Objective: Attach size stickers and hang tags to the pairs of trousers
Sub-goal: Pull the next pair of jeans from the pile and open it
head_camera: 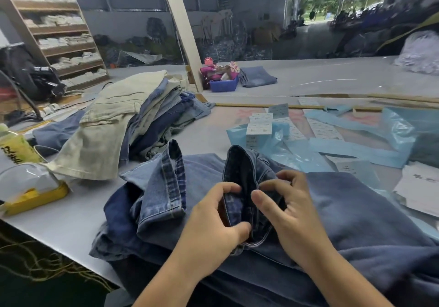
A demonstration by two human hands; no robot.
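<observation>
Both hands: our left hand point(213, 221) and right hand point(292, 214) pinch the jeans waistband point(240, 178) upright, apparently to expose the tagging spot.
Sticker sheets point(259, 124): near, for reach.

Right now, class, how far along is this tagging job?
Done: cannot tell; no tag shows on the heap of trousers at left. In hand: the left hand and right hand each have a grip on the waistband of the dark jeans. Left: the sticker sheets lie unused beyond.
</observation>
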